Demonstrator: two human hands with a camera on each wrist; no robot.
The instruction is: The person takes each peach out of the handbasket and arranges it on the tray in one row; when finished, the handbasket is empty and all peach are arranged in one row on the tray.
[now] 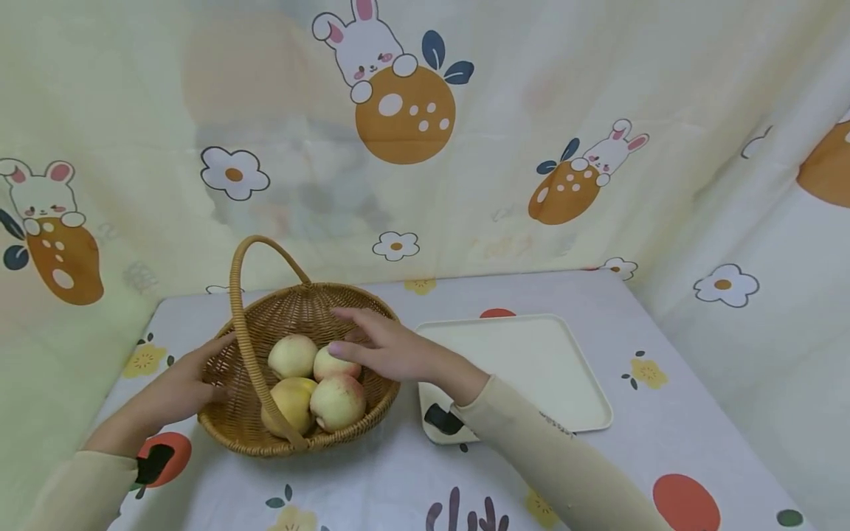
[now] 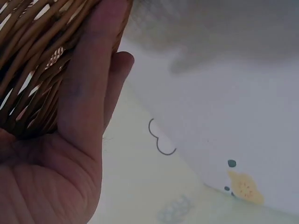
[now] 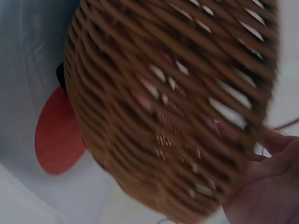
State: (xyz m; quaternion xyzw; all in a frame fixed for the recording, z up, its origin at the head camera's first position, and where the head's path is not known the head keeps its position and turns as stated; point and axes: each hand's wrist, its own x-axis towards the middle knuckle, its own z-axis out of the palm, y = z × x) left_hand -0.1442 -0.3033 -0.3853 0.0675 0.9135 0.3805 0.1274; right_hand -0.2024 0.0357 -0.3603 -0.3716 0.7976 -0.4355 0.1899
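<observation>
A brown wicker basket (image 1: 352, 434) with a tall arched handle (image 1: 242, 332) stands on the left of the table. Several round fruits, which look like apples, lie in it: two pale ones (image 1: 293, 355) behind, a reddish one (image 1: 339, 403) and a yellow one (image 1: 292, 404) in front. My left hand (image 1: 175, 391) grips the basket's left rim; in the left wrist view, its fingers lie along the weave (image 2: 42, 60). Over the right rim reaches my right hand (image 1: 398, 350), fingers extended, thumb above the back right apple (image 1: 330, 366). Whether it touches that apple, I cannot tell.
A cream rectangular tray (image 1: 524, 354) lies right of the basket, partly under my right forearm. The tablecloth (image 1: 392, 487) carries printed fruit and flowers. Behind the table hangs a curtain (image 1: 498, 162) with rabbit prints.
</observation>
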